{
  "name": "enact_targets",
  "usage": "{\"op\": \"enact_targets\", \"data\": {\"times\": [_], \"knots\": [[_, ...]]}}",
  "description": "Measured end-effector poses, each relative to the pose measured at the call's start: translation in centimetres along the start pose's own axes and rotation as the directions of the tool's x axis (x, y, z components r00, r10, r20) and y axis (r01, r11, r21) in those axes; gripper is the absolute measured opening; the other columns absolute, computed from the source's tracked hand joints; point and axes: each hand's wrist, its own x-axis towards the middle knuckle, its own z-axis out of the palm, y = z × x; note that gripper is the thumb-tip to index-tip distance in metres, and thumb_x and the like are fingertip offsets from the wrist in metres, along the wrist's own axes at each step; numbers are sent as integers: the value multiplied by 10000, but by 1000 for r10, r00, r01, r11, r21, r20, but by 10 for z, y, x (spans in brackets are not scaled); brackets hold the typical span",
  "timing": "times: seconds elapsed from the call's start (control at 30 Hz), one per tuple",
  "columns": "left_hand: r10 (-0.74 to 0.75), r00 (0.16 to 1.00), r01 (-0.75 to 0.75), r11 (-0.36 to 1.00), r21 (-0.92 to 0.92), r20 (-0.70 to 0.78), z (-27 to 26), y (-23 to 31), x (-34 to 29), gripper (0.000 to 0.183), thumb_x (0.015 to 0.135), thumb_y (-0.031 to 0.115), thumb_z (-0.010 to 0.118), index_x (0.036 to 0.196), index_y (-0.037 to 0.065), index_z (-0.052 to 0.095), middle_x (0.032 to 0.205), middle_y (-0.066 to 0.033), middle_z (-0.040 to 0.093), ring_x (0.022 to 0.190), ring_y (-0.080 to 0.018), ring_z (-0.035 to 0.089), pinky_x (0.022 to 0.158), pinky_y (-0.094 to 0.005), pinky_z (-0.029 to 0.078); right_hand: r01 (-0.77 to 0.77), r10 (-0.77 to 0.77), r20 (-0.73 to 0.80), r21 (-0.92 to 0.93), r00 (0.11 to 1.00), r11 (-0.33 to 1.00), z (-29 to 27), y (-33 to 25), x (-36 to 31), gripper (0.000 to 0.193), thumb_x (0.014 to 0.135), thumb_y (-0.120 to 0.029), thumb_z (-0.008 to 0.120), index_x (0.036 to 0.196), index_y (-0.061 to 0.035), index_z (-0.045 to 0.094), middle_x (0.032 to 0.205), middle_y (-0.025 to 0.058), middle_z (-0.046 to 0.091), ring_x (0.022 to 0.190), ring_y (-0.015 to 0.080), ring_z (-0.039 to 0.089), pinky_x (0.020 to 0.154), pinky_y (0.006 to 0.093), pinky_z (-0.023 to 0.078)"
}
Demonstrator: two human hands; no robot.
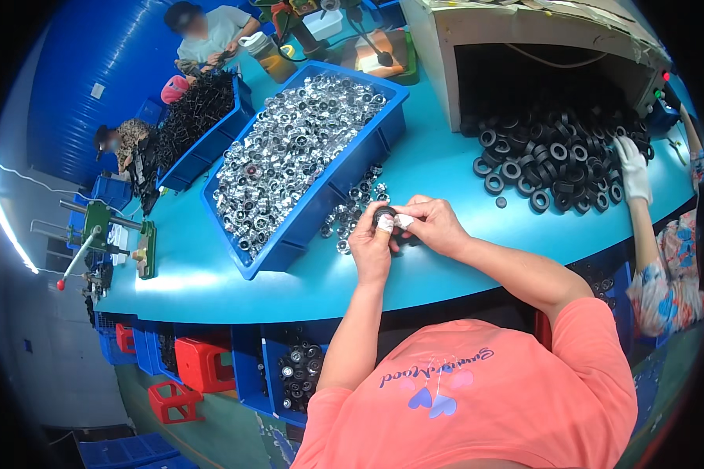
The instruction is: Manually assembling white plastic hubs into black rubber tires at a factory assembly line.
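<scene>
Both hands meet over the near part of the blue-green desk (pixel 438 184), closed on one black ring (pixel 382 211). The left hand (pixel 370 248) curls round its left side, thumb on the near face; the right hand (pixel 440 224) closes in from three o'clock, its thumb and fingers bunched at the ring's edge. White wraps (pixel 386 224) cover both thumb tips. The fingers hide much of the ring, so I cannot tell whether anything sits inside it.

To work it well, the left hand should probably act as the steady cradle — ring square to the thumbs, not tipped — while the right thumb presses in short, even pushes round the rim. Pressure all at one spot could twist the ring or let it slip. The wraps look worth centring under the load, since a bare edge may bite.

Seen from the hands, loose silver parts (pixel 343 223) lie just beside at ten o'clock, against the blue tub (pixel 321 205) heaped with more. A pile of black rings (pixel 540 152) spreads at two o'clock, a co-worker's gloved hand (pixel 633 170) at its far right side.
</scene>
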Motion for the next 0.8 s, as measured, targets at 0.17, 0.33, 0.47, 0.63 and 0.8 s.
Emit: {"op": "enact_targets", "data": {"times": [0.17,0.33,0.47,0.63,0.8], "knots": [[-5,1000,5,1000,-14,4,-1,-2,2,291,1002,134,658,1265,12,648,929,-54,682,729,-95,622,479,-212,457,48,-47,8,-98,999,994,-1,-2,-1,220,951,-146,696,1149,-101,779,883,67,655,716,120,661,641,263,532],[-69,994,71,997,-19,84,-6,8,1,308,1025,131,610,1306,6,620,943,-54,667,665,-74,555,488,-229,474,-10,12,42,-50,999,999,-8,-12,4,251,924,-114,700,1163,-113,777,891,70,656,765,147,661,681,283,540],[-48,993,46,999,23,107,-5,10,2,319,1041,134,576,1340,29,606,938,-42,644,614,-59,494,501,-242,491,-106,104,37,52,994,993,-6,-13,8,275,909,-28,681,1165,-76,769,940,61,658,816,139,668,731,274,562],[13,1000,-18,984,177,28,3,9,-1,268,1037,156,598,1278,56,658,861,-4,624,571,-41,469,477,-212,413,-43,48,44,-114,998,993,-11,-17,4,326,890,30,665,1186,-69,761,948,52,658,823,129,664,733,265,560],[109,994,-102,965,241,-20,4,0,1,249,1036,168,605,1253,67,674,818,16,619,554,-19,441,456,-205,348,-7,14,36,-184,999,983,-8,-13,2,341,884,32,661,1197,-64,754,935,59,664,824,133,661,718,267,555]]}}
